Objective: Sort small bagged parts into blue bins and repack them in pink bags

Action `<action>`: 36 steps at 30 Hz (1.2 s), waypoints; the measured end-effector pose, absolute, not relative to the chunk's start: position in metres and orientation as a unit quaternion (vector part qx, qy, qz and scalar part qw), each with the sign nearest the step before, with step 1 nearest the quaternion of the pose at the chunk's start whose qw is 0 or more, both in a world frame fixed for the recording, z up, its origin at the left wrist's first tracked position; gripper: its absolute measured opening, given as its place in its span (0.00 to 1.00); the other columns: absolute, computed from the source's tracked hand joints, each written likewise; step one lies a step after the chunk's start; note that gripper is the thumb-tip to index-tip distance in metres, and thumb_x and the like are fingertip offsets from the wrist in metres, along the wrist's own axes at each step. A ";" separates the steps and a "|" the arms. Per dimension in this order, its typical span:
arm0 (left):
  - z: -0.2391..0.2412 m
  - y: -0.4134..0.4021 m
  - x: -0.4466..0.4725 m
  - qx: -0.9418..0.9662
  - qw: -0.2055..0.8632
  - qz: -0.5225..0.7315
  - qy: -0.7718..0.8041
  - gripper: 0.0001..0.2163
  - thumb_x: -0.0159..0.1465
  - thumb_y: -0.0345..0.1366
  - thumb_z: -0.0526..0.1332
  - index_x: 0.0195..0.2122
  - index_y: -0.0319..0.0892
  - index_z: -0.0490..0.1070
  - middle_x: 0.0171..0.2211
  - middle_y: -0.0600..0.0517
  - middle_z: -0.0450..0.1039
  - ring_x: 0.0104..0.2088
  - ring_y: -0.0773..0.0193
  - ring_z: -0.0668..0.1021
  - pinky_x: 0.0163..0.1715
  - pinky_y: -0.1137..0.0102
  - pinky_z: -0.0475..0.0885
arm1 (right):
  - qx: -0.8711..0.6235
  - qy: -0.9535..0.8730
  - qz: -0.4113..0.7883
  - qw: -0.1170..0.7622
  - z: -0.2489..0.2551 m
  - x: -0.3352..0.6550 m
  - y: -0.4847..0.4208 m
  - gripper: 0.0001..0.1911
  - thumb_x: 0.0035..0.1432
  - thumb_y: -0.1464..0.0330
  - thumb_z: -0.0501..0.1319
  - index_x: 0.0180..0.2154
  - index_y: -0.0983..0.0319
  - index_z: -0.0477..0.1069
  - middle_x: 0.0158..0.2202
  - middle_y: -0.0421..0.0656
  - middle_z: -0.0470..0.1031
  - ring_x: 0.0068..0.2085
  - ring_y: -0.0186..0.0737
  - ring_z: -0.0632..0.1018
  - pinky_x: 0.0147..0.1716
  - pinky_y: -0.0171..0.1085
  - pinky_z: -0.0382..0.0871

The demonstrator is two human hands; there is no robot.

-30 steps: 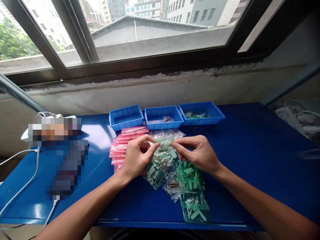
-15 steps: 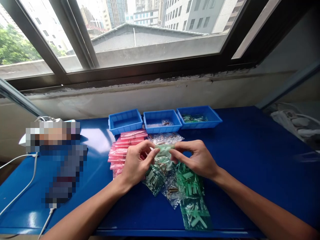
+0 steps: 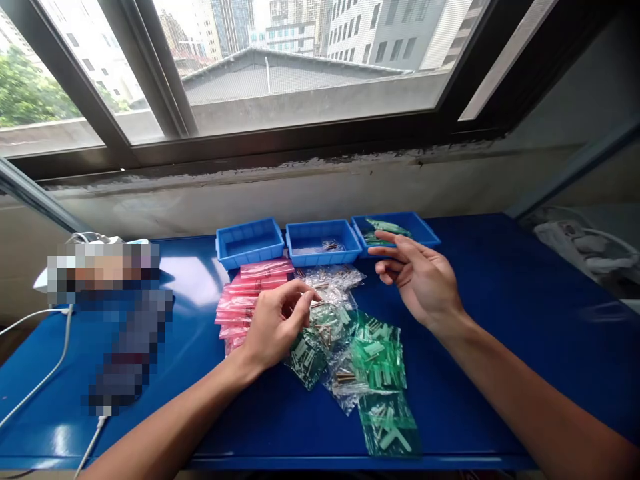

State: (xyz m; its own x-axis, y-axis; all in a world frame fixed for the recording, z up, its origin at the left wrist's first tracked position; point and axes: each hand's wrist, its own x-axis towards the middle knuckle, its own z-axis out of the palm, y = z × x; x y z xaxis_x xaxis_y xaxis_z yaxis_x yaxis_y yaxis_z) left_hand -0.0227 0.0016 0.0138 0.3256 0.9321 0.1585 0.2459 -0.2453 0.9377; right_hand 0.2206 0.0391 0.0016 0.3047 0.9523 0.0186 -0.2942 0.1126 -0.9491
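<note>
My left hand (image 3: pixel 280 323) hovers over the packets at mid-table with thumb and fingers pinched together; a thin sliver shows at the fingertips, too small to name. My right hand (image 3: pixel 420 280) is raised before the right blue bin (image 3: pixel 425 230), fingers apart and holding nothing. Just beyond those fingertips a green plastic bag (image 3: pixel 387 227) appears at the bin. Below the hands lie green bags of pale pieces (image 3: pixel 377 360) and clear bags of screw-like metal parts (image 3: pixel 345 378). Pink bags (image 3: pixel 235 300) overlap in a stack beside my left hand.
The left blue bin (image 3: pixel 250 243) and the middle blue bin (image 3: pixel 323 250), which has a clear bag inside, stand along the wall. A blurred dark object (image 3: pixel 133 353) with a white cable (image 3: pixel 90 447) lies at left. The window (image 3: pixel 300 67) is behind.
My right hand has let go of the green bag and moved up and right to the right bin, its fingers opening. The left hand has stayed nearly in place.
</note>
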 end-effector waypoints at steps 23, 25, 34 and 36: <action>0.016 0.002 -0.023 0.711 0.420 0.374 0.422 0.14 0.73 0.40 0.57 0.36 0.37 0.78 0.20 0.56 0.69 0.20 0.70 0.69 0.22 0.75 0.62 | -0.439 -0.797 0.413 0.033 0.032 0.231 0.018 0.20 0.56 0.55 0.72 0.27 0.60 0.69 0.20 0.33 0.57 0.23 0.32 0.59 0.23 0.35 0.51; 0.016 0.002 -0.023 0.709 0.422 0.375 0.423 0.14 0.73 0.41 0.57 0.36 0.38 0.77 0.20 0.56 0.69 0.20 0.69 0.70 0.22 0.74 0.63 | -0.438 -0.784 0.423 0.117 0.028 0.230 0.019 0.20 0.59 0.54 0.71 0.28 0.60 0.70 0.20 0.33 0.57 0.23 0.32 0.59 0.23 0.35 0.52; 0.013 0.002 -0.022 0.735 0.394 0.374 0.407 0.11 0.69 0.42 0.65 0.43 0.39 0.78 0.20 0.58 0.68 0.20 0.70 0.68 0.22 0.74 0.61 | -0.429 -0.738 0.382 0.354 0.009 0.213 0.015 0.18 0.57 0.55 0.74 0.31 0.62 0.75 0.20 0.32 0.57 0.22 0.31 0.59 0.22 0.34 0.55; 0.012 0.001 -0.022 0.737 0.384 0.380 0.406 0.09 0.69 0.40 0.64 0.40 0.39 0.77 0.19 0.59 0.67 0.20 0.70 0.67 0.22 0.75 0.60 | -0.418 -0.737 0.371 0.379 0.007 0.210 0.014 0.16 0.58 0.57 0.73 0.33 0.63 0.77 0.21 0.33 0.59 0.23 0.31 0.61 0.23 0.34 0.58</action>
State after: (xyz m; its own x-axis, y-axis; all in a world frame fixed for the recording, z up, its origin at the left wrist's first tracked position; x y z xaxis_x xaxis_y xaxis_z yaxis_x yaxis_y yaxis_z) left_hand -0.0219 0.0014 0.0117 0.3822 0.8902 0.2479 0.3066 -0.3752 0.8747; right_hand 0.2104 0.0137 0.0066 -0.3628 0.8981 0.2485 0.3357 0.3747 -0.8642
